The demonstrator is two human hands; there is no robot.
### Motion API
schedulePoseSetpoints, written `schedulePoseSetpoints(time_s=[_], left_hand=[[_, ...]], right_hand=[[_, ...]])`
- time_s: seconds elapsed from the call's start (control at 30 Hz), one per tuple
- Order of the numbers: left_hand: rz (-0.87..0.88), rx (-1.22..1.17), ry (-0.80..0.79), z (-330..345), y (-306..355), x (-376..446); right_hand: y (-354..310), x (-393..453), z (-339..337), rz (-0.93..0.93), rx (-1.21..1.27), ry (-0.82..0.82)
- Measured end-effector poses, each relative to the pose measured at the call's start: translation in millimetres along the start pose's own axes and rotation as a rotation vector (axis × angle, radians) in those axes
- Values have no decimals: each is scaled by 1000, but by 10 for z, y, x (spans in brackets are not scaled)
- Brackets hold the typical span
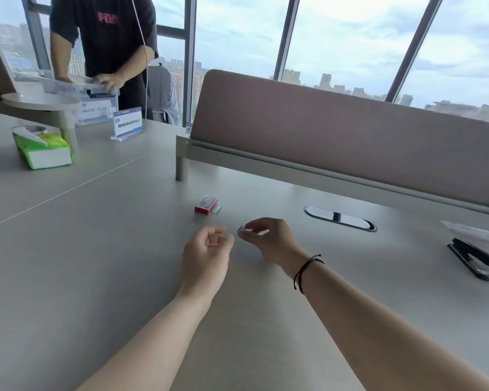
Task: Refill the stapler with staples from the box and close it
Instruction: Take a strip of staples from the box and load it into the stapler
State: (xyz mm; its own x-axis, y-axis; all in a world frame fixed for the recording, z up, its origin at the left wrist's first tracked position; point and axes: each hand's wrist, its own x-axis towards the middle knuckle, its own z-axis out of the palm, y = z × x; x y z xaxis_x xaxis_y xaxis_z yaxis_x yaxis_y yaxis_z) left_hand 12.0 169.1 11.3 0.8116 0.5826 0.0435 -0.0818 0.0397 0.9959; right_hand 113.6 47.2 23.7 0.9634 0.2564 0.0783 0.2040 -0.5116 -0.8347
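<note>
The grey desk (102,249) carries everything, and the red staple box (206,204) near its middle serves as the landmark. Behind the box runs the long mauve divider screen (336,136). Far to the left of the box lies a green tissue pack (44,150), and beyond that a second person in a dark shirt (105,38) handles a clear bin at another table. Well to the right of the box and nearer the wearer lies the black stapler (473,259), its arm swung up from the base so the channel is open; its long axis runs diagonally, one end toward the box side and away from the wearer, the other toward the near right edge, though which end is the nose is too small to tell. Between box and stapler sits the oval cable grommet (340,218). The box lies flat with its inner tray slid slightly out on the right. Just in front of the box, the right hand (268,238) pinches a small grey strip of staples (242,228) between thumb and fingertips, its short length pointing roughly left toward the left hand (206,249), which is loosely curled, holds nothing that can be made out, and hovers just beside the strip without touching it. The step in hand appears to be carrying staples out of the box; the next move likely calls for taking the strip well to the right, lining it up with the open channel, legs down, then pressing the arm closed.
</note>
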Motion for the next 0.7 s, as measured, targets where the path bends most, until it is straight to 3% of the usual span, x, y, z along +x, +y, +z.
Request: schedulePoseSetpoints(time_s=[0.13,0.4,0.7], left_hand=[[110,162,-118,-14,85,-135],[705,623,-448,-60,517,-889],[927,637,-411,137,637,-1812]], right_hand=[[-98,-574,-392,80,149,-13],[-58,-1812,-1065,106,339,3],[-23,-2630,-1270,66,555,-3]])
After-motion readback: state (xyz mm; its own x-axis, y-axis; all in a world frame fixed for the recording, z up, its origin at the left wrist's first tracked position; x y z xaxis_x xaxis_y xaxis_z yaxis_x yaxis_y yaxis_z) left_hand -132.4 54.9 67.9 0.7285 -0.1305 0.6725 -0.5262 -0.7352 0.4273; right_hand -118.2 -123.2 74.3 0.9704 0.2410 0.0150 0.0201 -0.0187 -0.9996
